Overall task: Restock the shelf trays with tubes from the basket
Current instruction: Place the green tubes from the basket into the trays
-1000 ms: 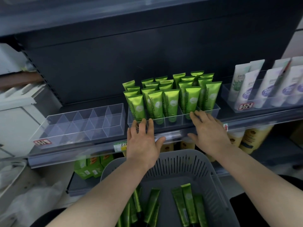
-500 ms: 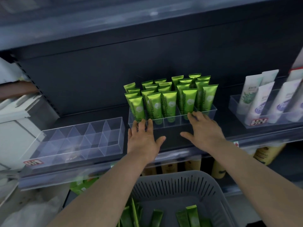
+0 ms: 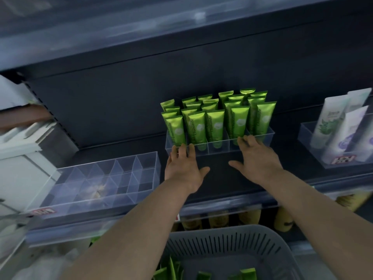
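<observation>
Head view: frame is motion-blurred toward its edges; clock directions below are read from the filled tray.
Filled tray (image 3: 219, 150): clear, divided plastic tray standing on the dark shelf (image 3: 218, 176), well back from the shelf's front edge.
Green tubes (image 3: 215, 126): stand upright, caps down, in rows that fill the tray's compartments.
Left hand (image 3: 183, 168): at 7 o'clock, palm down over the shelf, fingers straight and together, fingertips against the left end of the tray's front wall; thumb spread to the side; it grasps nothing.
Right hand (image 3: 258, 160): at 5 o'clock, palm down, fingers extended, fingertips against the front wall right of its middle; thumb spread toward the left hand; it grasps nothing.
Empty tray (image 3: 150, 158): at 8 o'clock on the same shelf, clear with dividers, apart from the filled tray; a red label (image 3: 43, 212) sits at its front left corner.
White tubes (image 3: 331, 126): at 3 o'clock, leaning in a separate clear tray (image 3: 306, 134), well apart from the filled tray.
Basket (image 3: 228, 245): at 6 o'clock, grey and slotted, below the shelf's front edge and between the forearms.
Basket tubes (image 3: 248, 274): a few more green tubes; only their ends show at the frame's bottom edge.
Yellow bottles (image 3: 250, 216): at 6 o'clock on the level beneath the shelf, partly hidden and blurred.
</observation>
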`<action>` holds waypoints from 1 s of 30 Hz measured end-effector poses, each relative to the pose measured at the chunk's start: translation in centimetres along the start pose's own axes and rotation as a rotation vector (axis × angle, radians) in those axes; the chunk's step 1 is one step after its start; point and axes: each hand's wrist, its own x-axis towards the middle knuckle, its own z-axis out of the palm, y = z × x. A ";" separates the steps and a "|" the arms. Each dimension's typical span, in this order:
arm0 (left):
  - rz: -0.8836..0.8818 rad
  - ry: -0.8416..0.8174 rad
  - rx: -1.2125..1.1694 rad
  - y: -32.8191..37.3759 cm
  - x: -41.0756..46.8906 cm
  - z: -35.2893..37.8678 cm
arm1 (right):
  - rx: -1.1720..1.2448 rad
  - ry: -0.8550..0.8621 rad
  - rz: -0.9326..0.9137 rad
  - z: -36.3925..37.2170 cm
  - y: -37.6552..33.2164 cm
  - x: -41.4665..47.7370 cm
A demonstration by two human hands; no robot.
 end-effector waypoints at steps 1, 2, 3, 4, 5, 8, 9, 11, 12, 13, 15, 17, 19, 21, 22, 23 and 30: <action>0.004 -0.008 -0.006 0.0 -0.3 -0.1 | -0.010 -0.012 -0.003 0.1 0.0 -0.1; 0.008 -0.003 -0.018 -0.1 -0.7 -0.3 | -0.017 -0.025 -0.003 0.1 -0.1 -0.3; 0.015 0.023 -0.028 -0.3 -1.2 -0.4 | -0.018 -0.034 0.000 0.2 -0.3 -0.6; 0.028 0.071 -0.033 -0.6 -2.0 -0.5 | -0.015 -0.034 -0.003 0.3 -0.8 -0.8; 0.049 0.129 -0.034 -1.1 -2.9 -0.6 | -0.008 -0.022 -0.022 0.3 -1.4 -1.2; 0.088 0.220 -0.001 -3.6 -5.5 -0.7 | 0.007 0.028 -0.160 0.2 -5.3 -2.2; 0.064 0.216 -0.008 -4.6 -6.3 -0.8 | 0.016 0.037 -0.219 0.1 -7.1 -2.5; -0.025 0.210 -0.065 -6.9 -7.6 -1.2 | 0.057 0.052 -0.324 0.1 -10.6 -3.2; -0.067 0.217 -0.094 -8.1 -8.2 -1.3 | 0.086 0.068 -0.365 0.1 -12.2 -3.6; -0.100 0.224 -0.110 -9.4 -8.8 -1.4 | 0.116 0.088 -0.401 0.2 -13.7 -4.0; -0.149 0.222 -0.102 -11.9 -10.0 -1.5 | 0.168 0.115 -0.478 0.4 -16.1 -4.9; -0.205 0.210 -0.084 -14.1 -11.1 -1.4 | 0.163 0.113 -0.569 0.9 -17.7 -5.5; -0.253 0.198 -0.097 -15.6 -12.0 -1.4 | 0.123 0.100 -0.624 1.4 -18.3 -5.8; -0.279 0.180 -0.113 -16.3 -12.7 -1.4 | 0.093 0.109 -0.635 1.5 -18.2 -5.9; -0.284 0.171 -0.112 -16.4 -12.8 -1.3 | 0.067 0.128 -0.639 1.4 -17.9 -5.8; -0.284 0.170 -0.109 -16.4 -12.9 -1.3 | 0.036 0.151 -0.642 1.2 -17.6 -5.8; -0.211 0.179 -0.128 -13.2 -12.2 -1.0 | -0.043 0.207 -0.569 0.6 -12.3 -7.0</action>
